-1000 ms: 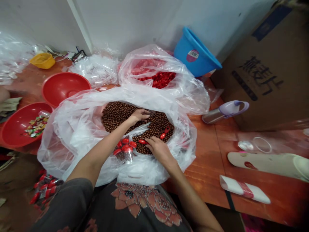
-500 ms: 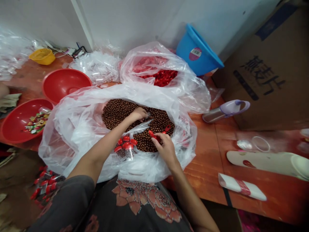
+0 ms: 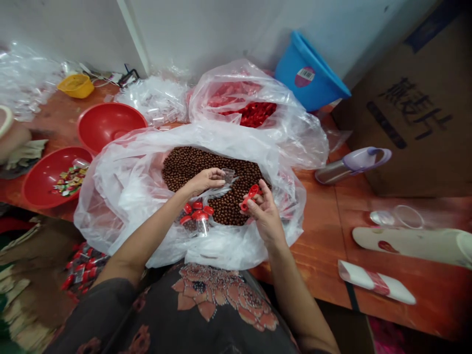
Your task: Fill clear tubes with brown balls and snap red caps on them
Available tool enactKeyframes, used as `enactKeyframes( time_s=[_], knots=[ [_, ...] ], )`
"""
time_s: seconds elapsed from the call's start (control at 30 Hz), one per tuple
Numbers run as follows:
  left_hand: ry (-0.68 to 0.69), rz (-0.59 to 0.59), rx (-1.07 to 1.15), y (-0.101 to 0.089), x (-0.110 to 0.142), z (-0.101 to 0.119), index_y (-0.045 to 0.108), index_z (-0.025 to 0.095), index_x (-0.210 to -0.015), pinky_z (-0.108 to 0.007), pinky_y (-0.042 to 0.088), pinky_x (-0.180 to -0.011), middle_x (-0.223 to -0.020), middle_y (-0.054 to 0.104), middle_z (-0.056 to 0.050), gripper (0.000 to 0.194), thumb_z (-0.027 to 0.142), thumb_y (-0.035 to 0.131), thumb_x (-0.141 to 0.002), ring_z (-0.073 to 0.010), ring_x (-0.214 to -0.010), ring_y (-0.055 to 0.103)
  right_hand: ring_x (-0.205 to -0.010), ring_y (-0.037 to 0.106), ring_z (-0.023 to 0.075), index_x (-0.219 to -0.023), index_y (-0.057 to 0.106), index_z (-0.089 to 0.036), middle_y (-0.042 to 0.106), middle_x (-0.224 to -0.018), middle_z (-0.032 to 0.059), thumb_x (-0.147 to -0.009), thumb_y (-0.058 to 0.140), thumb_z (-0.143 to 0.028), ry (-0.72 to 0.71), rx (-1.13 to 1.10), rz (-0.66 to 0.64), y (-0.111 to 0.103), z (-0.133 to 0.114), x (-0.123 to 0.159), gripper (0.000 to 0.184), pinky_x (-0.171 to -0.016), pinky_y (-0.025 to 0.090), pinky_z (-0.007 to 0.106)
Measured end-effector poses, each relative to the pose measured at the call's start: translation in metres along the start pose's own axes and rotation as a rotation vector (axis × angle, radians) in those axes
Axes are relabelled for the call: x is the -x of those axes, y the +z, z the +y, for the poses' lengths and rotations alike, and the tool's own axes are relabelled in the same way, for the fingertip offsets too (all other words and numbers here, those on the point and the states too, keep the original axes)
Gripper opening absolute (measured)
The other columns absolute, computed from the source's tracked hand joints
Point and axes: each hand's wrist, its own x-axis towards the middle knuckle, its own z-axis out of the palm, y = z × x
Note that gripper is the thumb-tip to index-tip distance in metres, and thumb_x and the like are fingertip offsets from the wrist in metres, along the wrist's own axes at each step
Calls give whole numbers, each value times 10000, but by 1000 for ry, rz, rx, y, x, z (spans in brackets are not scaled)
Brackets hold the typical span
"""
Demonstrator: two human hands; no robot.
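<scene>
A large clear plastic bag [image 3: 121, 196] lies spread open in front of me, with many small round brown candies [image 3: 195, 167] inside. Above the candies, my left hand [image 3: 206, 181] has its fingers closed on a small clear plastic jar [image 3: 229, 175]; what the jar contains is hard to make out. My right hand [image 3: 266, 212] pinches a small red plastic scoop [image 3: 251, 194] at the right side of the candies. Between my forearms, several small jars with red lids [image 3: 201, 220] sit together on the bag, near its front edge.
Behind stands a bag of red plastic pieces [image 3: 258, 114] beside a blue tub [image 3: 313, 73]. Two red bowls [image 3: 110, 120] are at left, one with wrapped sweets. A flask [image 3: 339, 169], a paper roll [image 3: 376, 282] and a cardboard box [image 3: 405, 118] are at right.
My left hand has lifted slightly from the candies, bringing the clear jar into plainer view. The right hand has risen and turned, so the red scoop now points upward. The view has shifted a little.
</scene>
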Motion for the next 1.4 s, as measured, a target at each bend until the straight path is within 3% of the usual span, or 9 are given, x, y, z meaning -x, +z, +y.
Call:
enactKeyframes(
  time_s=[0.23, 0.37, 0.57, 0.7, 0.8, 0.97, 1.1, 1.23, 1.4],
  knots=[
    [14, -49, 124, 11, 51, 3, 611, 179, -1223, -354, 544, -861, -1108, 703, -96, 499, 197, 781, -754, -183, -945, 692, -676, 703, 128, -1022, 504, -294, 635, -816, -90, -634, 862, -327, 15, -126, 38, 7, -3, 1, 529, -534, 601, 233],
    [44, 76, -23, 2, 54, 5, 673, 154, -1159, -297, 538, -799, -1126, 707, -102, 391, 239, 744, -784, -172, -937, 671, -631, 670, 98, -949, 516, -265, 638, -815, -95, -582, 895, -343, 25, -167, 111, 6, 2, 1, 533, -495, 577, 202],
    [-70, 298, -404, -32, 14, 9, 730, 109, -1030, -213, 464, -579, -917, 734, -77, 256, 152, 673, -785, -128, -710, 622, -600, 630, 82, -931, 535, -254, 613, -763, -87, -575, 897, -372, 54, -135, 155, 3, 9, 4, 522, -467, 523, 168],
    [-142, 267, -574, -34, -20, 12, 758, 116, -904, -198, 418, -505, -715, 701, -26, 180, 127, 711, -730, -99, -552, 555, -497, 546, 70, -889, 532, -242, 559, -701, -78, -631, 853, -426, 78, -40, 133, -2, 14, 5, 451, -349, 361, 149],
    [-173, 230, -611, -26, -44, 13, 758, 114, -818, -195, 386, -468, -566, 633, 2, 108, 123, 724, -716, -89, -470, 509, -523, 530, 72, -814, 515, -236, 558, -725, -60, -626, 852, -426, 72, -15, 108, -5, 15, 5, 431, -379, 376, 162],
    [-138, 197, -540, -11, -73, 10, 745, 101, -837, -180, 395, -457, -571, 627, 10, 130, 115, 721, -709, -88, -481, 514, -631, 545, 91, -699, 527, -219, 582, -776, -44, -590, 878, -359, 58, -8, 56, -6, 16, 6, 393, -536, 477, 213],
    [-91, 201, -454, -2, -83, 2, 726, 85, -926, -185, 477, -533, -729, 687, -19, 199, 101, 691, -730, -98, -595, 577, -695, 570, 104, -833, 693, -241, 630, -823, -37, -604, 879, -343, 70, 102, 97, -12, 23, 6, 312, -665, 481, 250],
    [-72, 158, -268, 1, -84, -4, 719, 82, -953, -243, 533, -649, -824, 711, -36, 247, 74, 693, -708, -111, -674, 617, -933, 614, 175, -919, 779, -271, 659, -957, 5, -680, 832, -357, -17, 293, 9, -16, 25, 4, 260, -899, 470, 346],
    [-7, 103, -103, 2, -81, -7, 746, 99, -914, -277, 504, -798, -828, 740, -27, 306, 28, 734, -616, -117, -717, 628, -900, 611, 184, -1041, 771, -302, 640, -921, 22, -789, 742, -351, -128, 556, -118, -13, 28, 6, 258, -879, 488, 364]
  ],
)
